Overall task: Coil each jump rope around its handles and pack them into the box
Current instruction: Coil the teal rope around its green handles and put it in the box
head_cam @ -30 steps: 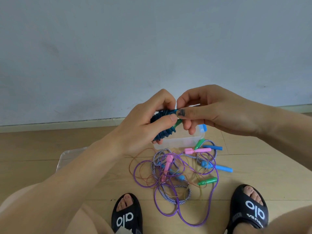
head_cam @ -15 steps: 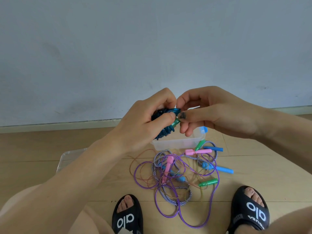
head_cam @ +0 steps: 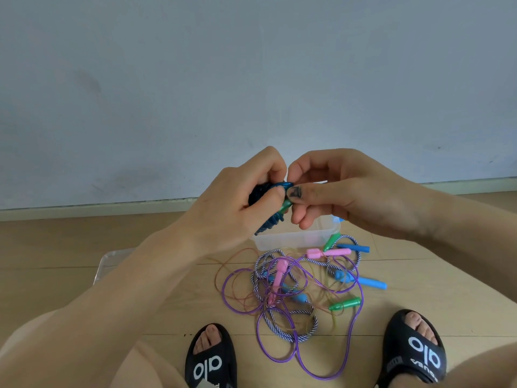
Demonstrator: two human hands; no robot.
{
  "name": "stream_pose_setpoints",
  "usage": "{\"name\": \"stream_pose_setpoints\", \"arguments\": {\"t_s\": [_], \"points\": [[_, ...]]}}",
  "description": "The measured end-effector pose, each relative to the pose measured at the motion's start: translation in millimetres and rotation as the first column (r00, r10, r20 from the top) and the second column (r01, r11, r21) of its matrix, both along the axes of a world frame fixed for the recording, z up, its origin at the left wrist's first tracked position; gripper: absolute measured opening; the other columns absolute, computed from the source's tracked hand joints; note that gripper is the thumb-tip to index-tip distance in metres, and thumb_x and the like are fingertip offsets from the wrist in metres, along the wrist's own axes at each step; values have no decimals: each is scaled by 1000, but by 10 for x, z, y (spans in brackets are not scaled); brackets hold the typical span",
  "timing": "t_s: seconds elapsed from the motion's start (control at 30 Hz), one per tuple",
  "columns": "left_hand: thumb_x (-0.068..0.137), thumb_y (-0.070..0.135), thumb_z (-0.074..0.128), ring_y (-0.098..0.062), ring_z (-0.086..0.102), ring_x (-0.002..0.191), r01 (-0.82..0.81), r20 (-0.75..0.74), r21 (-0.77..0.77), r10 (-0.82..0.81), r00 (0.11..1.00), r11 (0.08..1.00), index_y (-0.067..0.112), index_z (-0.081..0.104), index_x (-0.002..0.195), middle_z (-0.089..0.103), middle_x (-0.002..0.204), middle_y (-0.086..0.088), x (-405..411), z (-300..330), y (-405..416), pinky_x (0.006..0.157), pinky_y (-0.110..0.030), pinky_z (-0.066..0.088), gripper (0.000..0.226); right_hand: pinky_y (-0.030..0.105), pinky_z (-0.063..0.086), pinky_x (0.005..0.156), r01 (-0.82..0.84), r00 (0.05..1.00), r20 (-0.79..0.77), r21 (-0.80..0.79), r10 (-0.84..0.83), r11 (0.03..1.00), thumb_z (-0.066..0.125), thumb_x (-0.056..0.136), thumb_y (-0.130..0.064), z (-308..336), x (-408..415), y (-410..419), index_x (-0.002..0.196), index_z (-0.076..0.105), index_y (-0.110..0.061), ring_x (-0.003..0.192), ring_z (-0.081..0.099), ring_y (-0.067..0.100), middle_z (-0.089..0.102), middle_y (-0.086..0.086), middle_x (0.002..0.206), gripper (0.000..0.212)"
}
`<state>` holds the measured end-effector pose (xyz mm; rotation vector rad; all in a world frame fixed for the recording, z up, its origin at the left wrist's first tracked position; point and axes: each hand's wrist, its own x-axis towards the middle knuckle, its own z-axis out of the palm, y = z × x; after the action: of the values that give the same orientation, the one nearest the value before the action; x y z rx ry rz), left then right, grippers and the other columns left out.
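Your left hand [head_cam: 237,200] gripped the blue coiled rope [head_cam: 265,222]; your right hand [head_cam: 344,191] pinched its end. At 6 o'clock of them: clear box [head_cam: 296,239], tangled ropes [head_cam: 293,292].

The left hand [head_cam: 237,197] covers most of the blue coiled rope [head_cam: 268,222]; both hands hide the clear box [head_cam: 293,239] interior (contents unreadable). Both sandals [head_cam: 414,351] are cropped by the bottom edge.

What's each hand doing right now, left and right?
Left hand: grips the dark blue coiled jump rope bundle with green handles.
Right hand: thumb and fingers pinch the same bundle's end.
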<state>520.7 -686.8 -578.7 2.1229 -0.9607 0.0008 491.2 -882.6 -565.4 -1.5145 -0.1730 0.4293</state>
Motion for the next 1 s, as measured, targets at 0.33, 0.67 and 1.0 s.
{"name": "stream_pose_setpoints", "arguments": {"t_s": [0.33,0.67,1.0], "points": [[91,7,53,-13,44,52,-47,83,40,44,996,998,11,45,91,49,57,13,21,-30,-56,50,-14,29,9,27,56,62,178,982,84,-112,-169,978,61,85,12,31,-44,49,91,59,3,63,67,25,64,19,82,10],[83,17,57,-24,44,48,-153,203,-45,159,966,987,10,43,86,53,53,-2,47,-44,-91,45,-34,33,16,23,54,57,337,932,185,-127,-312,933,62,85,7,5,-91,152,90,63,3,60,63,16,65,14,75,6],[86,13,43,-18,42,49,-137,268,-62,149,952,989,5,43,83,43,50,12,54,-25,-93,46,-23,30,9,29,55,61,387,914,167,-82,-370,918,60,82,11,45,-83,201,89,67,-3,59,59,15,63,9,73,17]]}}
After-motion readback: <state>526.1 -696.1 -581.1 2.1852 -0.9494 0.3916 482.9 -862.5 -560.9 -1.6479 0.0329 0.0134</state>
